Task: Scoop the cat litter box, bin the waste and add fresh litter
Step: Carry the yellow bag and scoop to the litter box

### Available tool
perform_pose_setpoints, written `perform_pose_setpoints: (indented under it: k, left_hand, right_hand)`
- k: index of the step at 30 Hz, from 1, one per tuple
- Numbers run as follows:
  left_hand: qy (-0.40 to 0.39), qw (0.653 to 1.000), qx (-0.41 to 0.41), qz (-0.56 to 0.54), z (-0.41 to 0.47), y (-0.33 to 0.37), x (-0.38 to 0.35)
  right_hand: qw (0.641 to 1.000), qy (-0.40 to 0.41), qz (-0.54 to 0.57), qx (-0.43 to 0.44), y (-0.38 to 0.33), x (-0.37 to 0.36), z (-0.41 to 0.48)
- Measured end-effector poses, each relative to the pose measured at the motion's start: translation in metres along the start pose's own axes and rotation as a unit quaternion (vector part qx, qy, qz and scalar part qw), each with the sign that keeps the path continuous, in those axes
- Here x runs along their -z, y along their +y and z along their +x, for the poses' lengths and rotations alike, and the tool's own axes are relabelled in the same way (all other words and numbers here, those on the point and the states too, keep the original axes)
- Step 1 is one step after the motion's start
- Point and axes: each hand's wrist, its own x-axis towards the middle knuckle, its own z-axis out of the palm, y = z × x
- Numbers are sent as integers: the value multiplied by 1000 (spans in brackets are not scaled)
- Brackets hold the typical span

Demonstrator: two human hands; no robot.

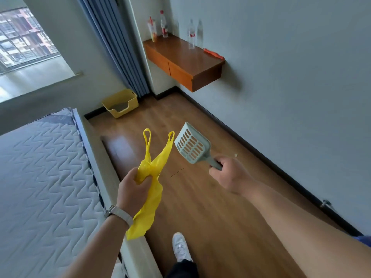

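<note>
So, nearest first: a white shoe (181,247) on the wood floor (210,207), below and behind both grips, i.e. the person is on foot, w/ a bare mattress (40,167) out past the left-side grip. Left hand (132,189) is clenched round the bunched middle of a yellow bag (158,163). Its two handle loops stick up past the fingers and the rest hangs under the wrist. Bag looks flat and empty.

Right hand (226,173) is wrapped round the handle of the scoop (191,146), slotted head pointing up & away from the fist. Nothing in it as far as I can see. Scoop head sits just beside the bag loops, not touching.

Litter box (120,103) is well beyond both grips, on the floor in the far corner by the curtain (120,47). Some grey litter inside, but too small to tell clumps. Past it, a wall shelf (190,59) w/ bottles (191,35).

Progress, my read: tools in hand only, approx. nothing done. Scooping, bagging/binning and top-up are all left. No bin or fresh litter in view.
</note>
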Motion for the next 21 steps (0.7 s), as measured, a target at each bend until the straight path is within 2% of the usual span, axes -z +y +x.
perform_pose_setpoints:
  k: [3, 11, 21]
  left_hand:
    - [4, 1000, 14, -12, 47, -19, 6]
    - [1, 1000, 13, -28, 205, -53, 41]
    - [45, 995, 63, -66, 293, -104, 98]
  right_hand:
    - [1000, -15, -14, 6, -19, -15, 42]
    - [997, 12, -79, 12, -99, -51, 166]
    - [994, -50, -92, 44, -163, -103, 284]
